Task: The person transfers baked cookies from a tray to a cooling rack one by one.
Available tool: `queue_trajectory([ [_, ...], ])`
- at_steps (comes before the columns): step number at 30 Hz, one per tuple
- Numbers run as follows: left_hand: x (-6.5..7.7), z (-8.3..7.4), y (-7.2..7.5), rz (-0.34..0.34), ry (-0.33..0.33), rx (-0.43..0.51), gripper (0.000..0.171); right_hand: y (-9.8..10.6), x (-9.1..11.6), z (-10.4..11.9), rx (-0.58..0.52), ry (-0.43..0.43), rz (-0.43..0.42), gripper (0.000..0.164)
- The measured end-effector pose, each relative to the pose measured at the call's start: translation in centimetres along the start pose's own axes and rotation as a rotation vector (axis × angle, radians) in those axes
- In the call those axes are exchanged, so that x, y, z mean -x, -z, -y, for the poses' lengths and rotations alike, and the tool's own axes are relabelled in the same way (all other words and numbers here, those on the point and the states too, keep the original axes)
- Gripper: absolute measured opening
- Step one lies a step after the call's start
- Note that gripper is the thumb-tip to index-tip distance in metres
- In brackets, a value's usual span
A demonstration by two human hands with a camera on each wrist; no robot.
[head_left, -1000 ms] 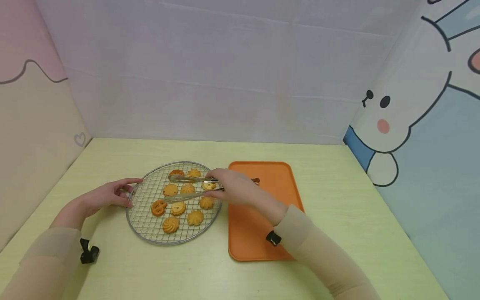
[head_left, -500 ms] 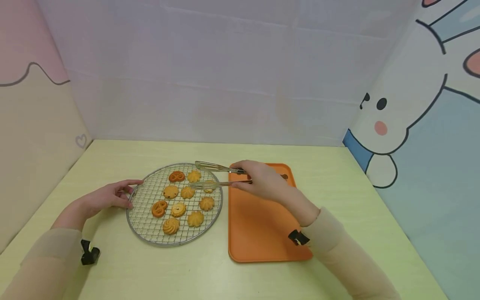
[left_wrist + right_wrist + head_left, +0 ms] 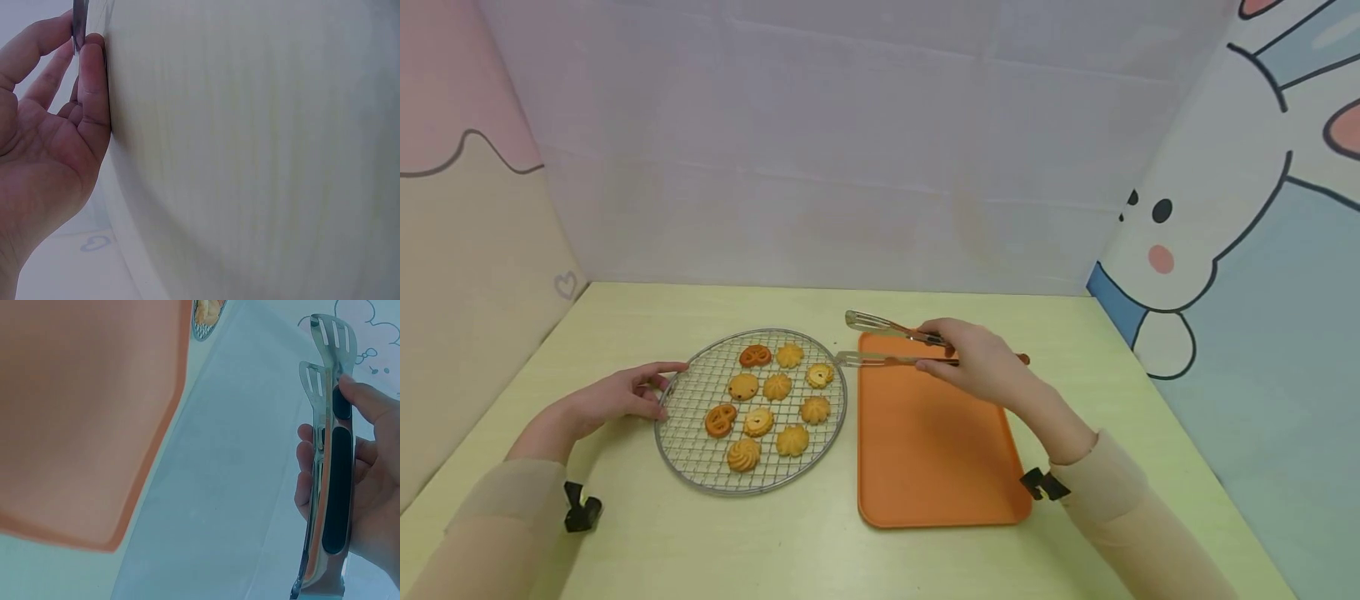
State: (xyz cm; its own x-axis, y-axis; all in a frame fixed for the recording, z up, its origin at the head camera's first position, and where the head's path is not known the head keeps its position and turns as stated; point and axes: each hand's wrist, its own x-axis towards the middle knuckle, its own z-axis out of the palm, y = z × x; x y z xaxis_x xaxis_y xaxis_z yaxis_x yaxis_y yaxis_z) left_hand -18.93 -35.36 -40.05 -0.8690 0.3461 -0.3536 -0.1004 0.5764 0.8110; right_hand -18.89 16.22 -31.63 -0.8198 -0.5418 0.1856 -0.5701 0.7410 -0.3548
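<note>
My left hand (image 3: 617, 400) holds the left rim of a round wire cooling rack (image 3: 681, 475); in the left wrist view the fingers (image 3: 94, 81) meet the metal rim (image 3: 79, 25). Several cookies lie on the mesh, among them a pretzel-shaped cookie (image 3: 721, 421), a swirled cookie (image 3: 743, 455) and a flower-shaped cookie (image 3: 792, 440). My right hand (image 3: 981, 358) grips metal tongs (image 3: 337, 487) with black grip pads. They hang above the far part of an orange tray (image 3: 940, 458), their slotted ends pointing left and standing apart, with nothing between them.
Both rack and tray rest on a pale yellow table (image 3: 805, 550), the tray to the right of the rack with a narrow gap between. A pale wall (image 3: 850, 167) stands behind, and a wall with a rabbit drawing (image 3: 1210, 250) is at the right.
My right hand has moved the tongs rightward, from above the cookies on the rack to above the tray. The left hand stays at the rack's rim, and the cookies lie as before.
</note>
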Motion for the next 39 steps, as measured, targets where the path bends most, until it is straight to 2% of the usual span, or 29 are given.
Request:
queue_trajectory([
  [6, -0.1, 0.1, 0.0, -0.005, -0.004, 0.006, 0.082, 0.7, 1.6, -1.5, -0.023, -0.046, -0.052, 0.046],
  [13, -0.2, 0.2, 0.0, 0.0, -0.001, 0.017, 0.082, 0.8, 3.6, -3.8, -0.042, -0.084, -0.154, 0.041],
  [22, 0.0, 0.2, 0.1, 0.003, -0.003, 0.02, 0.081, 0.8, 5.0, -6.8, -0.029, -0.146, -0.243, 0.042],
  [30, -0.1, 0.1, -0.1, -0.009, -0.007, 0.027, 0.082, 0.6, 5.9, -9.9, -0.006, -0.248, -0.254, 0.043],
  [39, 0.0, 0.0, 0.0, -0.011, -0.003, 0.004, 0.081, -0.2, 6.9, -12.9, -0.03, -0.331, -0.238, 0.045],
])
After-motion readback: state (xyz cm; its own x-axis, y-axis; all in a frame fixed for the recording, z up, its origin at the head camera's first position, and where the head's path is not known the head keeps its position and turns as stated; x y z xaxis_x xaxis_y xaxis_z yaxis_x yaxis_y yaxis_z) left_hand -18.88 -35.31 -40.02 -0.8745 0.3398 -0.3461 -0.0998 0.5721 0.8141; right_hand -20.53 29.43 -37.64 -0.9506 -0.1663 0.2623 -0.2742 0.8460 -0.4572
